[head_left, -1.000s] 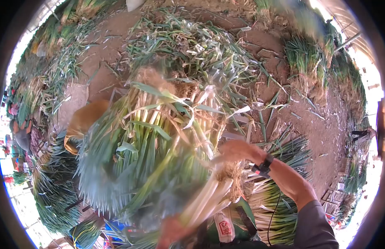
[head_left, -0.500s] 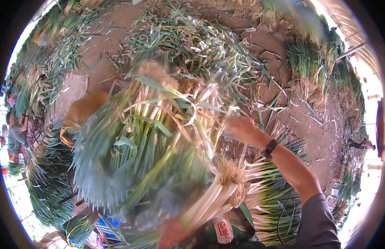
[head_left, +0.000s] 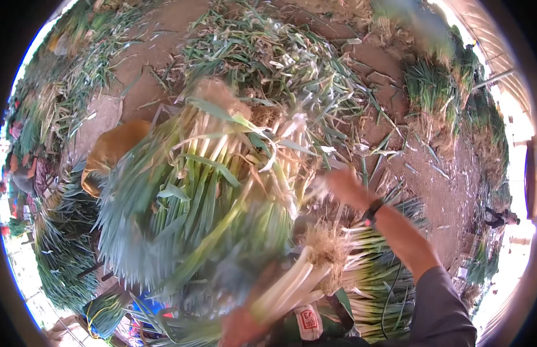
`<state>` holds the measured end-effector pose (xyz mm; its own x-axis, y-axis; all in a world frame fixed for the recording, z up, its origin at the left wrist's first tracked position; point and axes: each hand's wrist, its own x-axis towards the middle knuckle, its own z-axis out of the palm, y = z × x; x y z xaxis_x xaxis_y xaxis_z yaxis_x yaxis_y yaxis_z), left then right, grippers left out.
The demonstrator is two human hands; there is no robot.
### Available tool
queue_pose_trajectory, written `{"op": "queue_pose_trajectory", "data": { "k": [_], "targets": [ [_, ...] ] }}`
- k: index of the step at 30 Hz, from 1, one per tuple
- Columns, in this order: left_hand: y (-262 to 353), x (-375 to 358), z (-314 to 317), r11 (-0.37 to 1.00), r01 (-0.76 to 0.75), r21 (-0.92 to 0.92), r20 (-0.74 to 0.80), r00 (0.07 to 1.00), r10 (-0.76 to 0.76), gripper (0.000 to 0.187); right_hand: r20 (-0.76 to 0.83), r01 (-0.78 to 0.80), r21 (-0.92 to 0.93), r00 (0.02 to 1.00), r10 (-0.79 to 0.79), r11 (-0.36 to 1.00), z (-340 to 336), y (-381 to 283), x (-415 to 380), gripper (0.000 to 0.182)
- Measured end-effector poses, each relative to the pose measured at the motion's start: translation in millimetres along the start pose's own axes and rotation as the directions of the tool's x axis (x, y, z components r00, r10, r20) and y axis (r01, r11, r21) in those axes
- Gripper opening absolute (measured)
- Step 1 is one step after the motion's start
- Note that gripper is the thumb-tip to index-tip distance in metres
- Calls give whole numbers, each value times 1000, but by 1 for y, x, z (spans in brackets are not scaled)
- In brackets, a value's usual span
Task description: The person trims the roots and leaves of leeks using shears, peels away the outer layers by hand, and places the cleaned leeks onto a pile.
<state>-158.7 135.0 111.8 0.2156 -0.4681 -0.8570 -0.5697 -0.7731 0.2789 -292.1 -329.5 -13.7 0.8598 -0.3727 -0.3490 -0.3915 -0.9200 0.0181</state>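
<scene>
A small bunch of green onions, white stalks and tan roots pointing up and right, is gripped by my left hand at the bottom centre. My right hand, with a black band on the wrist, is right of the large onion pile, near its white ends. The fingers of that hand are blurred, and what they hold, if anything, cannot be made out. Dry outer leaves hang over the pile.
Trimmed onions lie in rows at the lower right. Leaf scraps cover the ground behind the pile. A yellow-brown container is at the left. More onion bundles stand lower left. A distant person is at the far right.
My right hand has moved slightly right and down, away from the pile. My left hand still holds the small bunch in nearly the same place.
</scene>
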Motion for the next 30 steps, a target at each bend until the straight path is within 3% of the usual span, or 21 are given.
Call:
{"op": "queue_pose_trajectory", "data": {
  "k": [1, 2, 3, 4, 7, 9, 11, 12, 14, 16, 18, 20, 21, 23, 25, 27, 30],
  "targets": [
    [-1, 1, -2, 1000, 0, -8, 12, 1000, 0, 93, -59, -80, 59, 995, 83, 995, -14, 30, 4, 17],
    [-1, 1, -4, 1000, 1, -18, 25, 1000, 0, 93, -125, -334, 69, 932, 340, 940, -34, 53, 13, 23],
    [-1, 1, -8, 999, 1, -34, 38, 999, 0, 93, -372, -302, 149, 865, 337, 941, -63, 67, 9, 5],
    [-2, 1, -12, 999, 5, -54, 54, 999, -2, 93, -282, -393, 235, 848, 449, 889, -77, 95, 12, 23],
    [9, 5, -34, 992, 10, -130, 126, 992, 6, 94, -483, -377, 84, 794, 369, 922, -115, 95, -13, 52],
    [22, 9, -55, 983, 18, -183, 184, 983, 16, 94, -244, -282, 279, 904, 352, 918, -133, 67, -35, 68],
    [21, 15, -61, 950, 29, -312, 227, 973, 45, 91, -151, -171, 434, 954, 258, 885, -121, 26, -62, 76],
    [20, 18, -63, 932, 45, -359, 242, 969, 47, 88, -184, -94, 479, 961, 205, 873, -111, 5, -76, 76],
    [21, 24, -64, 898, 88, -432, 272, 961, 37, 82, -272, 177, 559, 962, -22, 810, -87, -31, -100, 98],
    [6, 36, -54, 857, 112, -503, 329, 942, 71, 76, -335, 296, 662, 939, -81, 688, -104, -81, -122, 85],
    [-28, 60, -35, 797, 119, -593, 401, 901, 164, 72, -403, 412, 625, 898, -179, 663, -104, -126, -144, 89],
    [-25, 70, -37, 747, 210, -630, 475, 866, 158, 68, -204, 463, 466, 885, -418, 754, -104, -167, -152, 89],
    [-23, 74, -37, 718, 257, -647, 511, 845, 157, 66, -270, 510, 350, 858, -437, 785, -92, -183, -156, 89],
    [-25, 87, -35, 780, 194, -595, 536, 819, 204, 66, -374, 565, 98, 784, -496, 819, -43, -207, -152, 88],
    [-32, 101, -28, 839, 145, -525, 561, 800, 213, 65, -386, 488, 330, 851, -356, 808, -24, -208, -148, 77],
    [-40, 113, -22, 899, 112, -424, 588, 789, 179, 64, -408, 412, 357, 876, -257, 838, -16, -207, -152, 67],
    [-38, 117, -25, 952, 104, -288, 649, 752, 114, 58, -377, 378, 334, 893, -246, 863, 6, -206, -145, 52]
  ]
}}
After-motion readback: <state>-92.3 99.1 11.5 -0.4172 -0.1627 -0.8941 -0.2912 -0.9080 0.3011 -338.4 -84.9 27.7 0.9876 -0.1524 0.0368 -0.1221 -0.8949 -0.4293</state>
